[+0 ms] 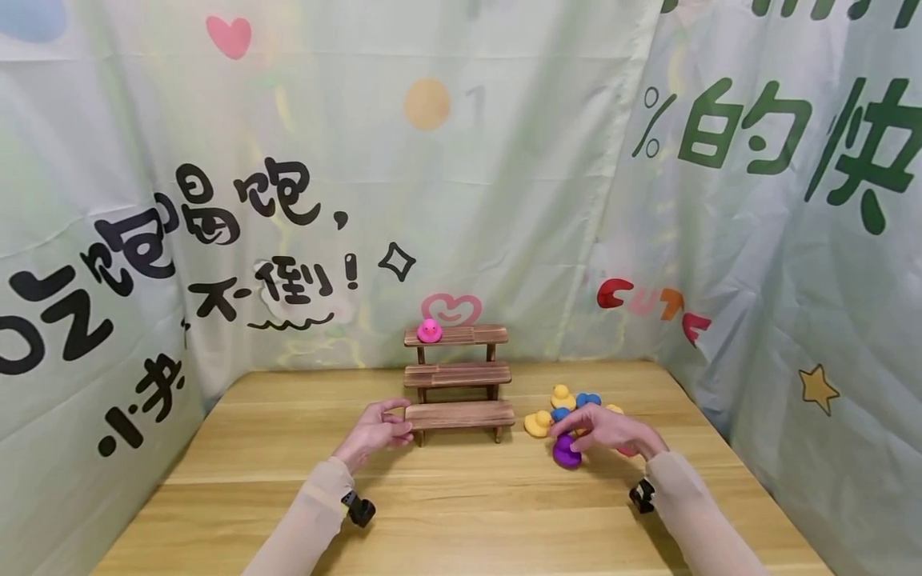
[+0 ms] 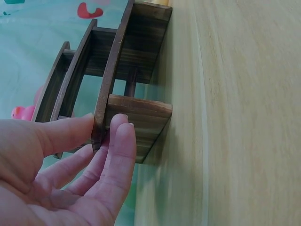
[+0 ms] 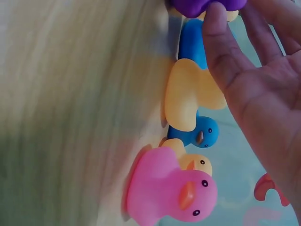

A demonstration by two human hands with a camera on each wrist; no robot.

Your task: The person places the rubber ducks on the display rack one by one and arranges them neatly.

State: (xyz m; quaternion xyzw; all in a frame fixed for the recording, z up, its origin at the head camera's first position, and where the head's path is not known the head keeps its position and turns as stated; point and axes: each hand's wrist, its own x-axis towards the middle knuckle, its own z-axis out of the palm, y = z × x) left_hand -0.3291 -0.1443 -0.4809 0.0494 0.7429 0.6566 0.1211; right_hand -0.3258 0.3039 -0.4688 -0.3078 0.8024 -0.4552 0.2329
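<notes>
Head view. Item: three-tier wooden step shelf, dark stained slats, standing on the pale wooden table against a printed fabric backdrop. My left hand is at the left end of the lowest step, thumb and fingers closing lightly on the slat end; I judge it is steadying the stand. One pink rubber duck sits on the top step at its left end. Item: heap of rubber ducks, yellow and blue, on the table just right of the shelf. My right hand lies over the heap, fingers curled on a purple duck at its near edge. Step in hand, as I read it: picking a duck for the shelf. The next move calls for a clean lift clear of its neighbours and a level set-down on a narrow slat.

Left wrist view. Left-hand fingertips and thumb pinch the lowest step's end; wood is rough-grained, edges square. The pink duck shows behind the top slat.

Right wrist view. Thumb presses the purple duck, which is cut off by the frame, so I cannot see the whole grip. Beside it: smooth, glossy, rounded ducks packed touching — yellow duck, blue duck, a second pink duck with an orange bill.
</notes>
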